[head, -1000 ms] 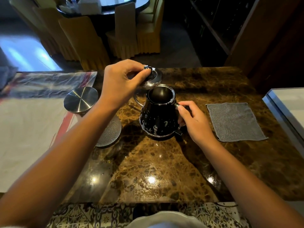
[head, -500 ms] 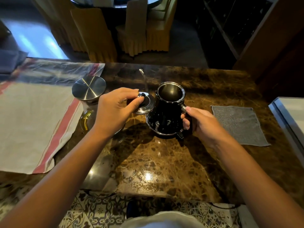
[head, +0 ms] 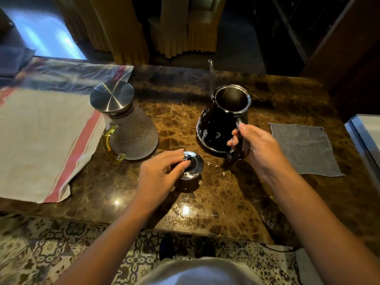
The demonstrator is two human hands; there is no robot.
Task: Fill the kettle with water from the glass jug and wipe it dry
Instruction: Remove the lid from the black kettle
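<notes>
A black kettle (head: 220, 124) with a steel rim stands open on the brown marble table (head: 205, 202), its thin spout pointing away. My right hand (head: 255, 145) grips its handle. The kettle's steel lid (head: 193, 167) rests on the table in front of the kettle, and the fingers of my left hand (head: 160, 173) pinch its knob. Left of the kettle stands the textured glass jug (head: 133, 130) with a steel cap and a yellowish handle. A grey cloth (head: 304, 149) lies flat to the right of the kettle.
A white cloth with red stripes (head: 45, 140) covers the table's left part. A pale tray edge (head: 366, 136) shows at the far right. Yellow-covered chairs (head: 170, 27) stand beyond the table. Patterned floor tiles (head: 61, 243) lie below the near edge.
My left hand has carried the lid from above the kettle's mouth down to the table in front of it. The right hand has stayed on the handle. The view has tilted down.
</notes>
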